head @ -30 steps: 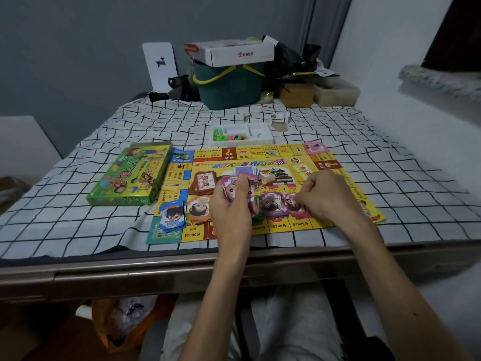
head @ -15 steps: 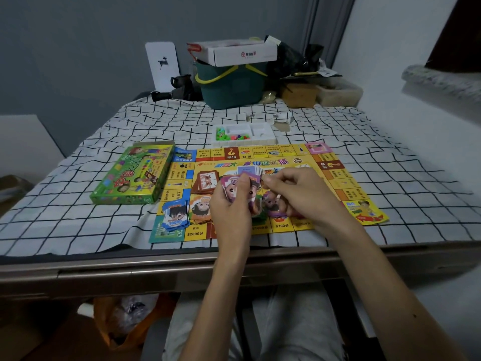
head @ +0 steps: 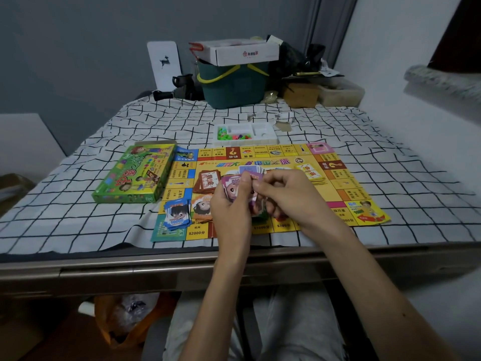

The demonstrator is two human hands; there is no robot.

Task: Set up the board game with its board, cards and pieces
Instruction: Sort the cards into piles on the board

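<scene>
The yellow game board (head: 338, 183) lies flat on the checked cloth near the table's front edge. My left hand (head: 229, 212) holds a fanned stack of pink and purple money cards (head: 234, 186) above the board's middle. My right hand (head: 289, 196) pinches a card at the right side of that stack. On the board lie a blue card pile (head: 178, 213), an orange pile (head: 203, 207), a brown card deck (head: 208, 179) and a yellow deck (head: 311, 173). A white tray of coloured pieces (head: 263, 132) sits behind the board.
The green game box (head: 135, 174) lies left of the board. At the table's back stand a dark green bucket (head: 231, 87) with a white carton on it, a white deer card (head: 164, 65), and brown boxes (head: 302, 95). The metal table edge (head: 156, 267) runs below.
My right hand left the card piles on the board's near right and came up to the stack in my left hand, where it now pinches a card.
</scene>
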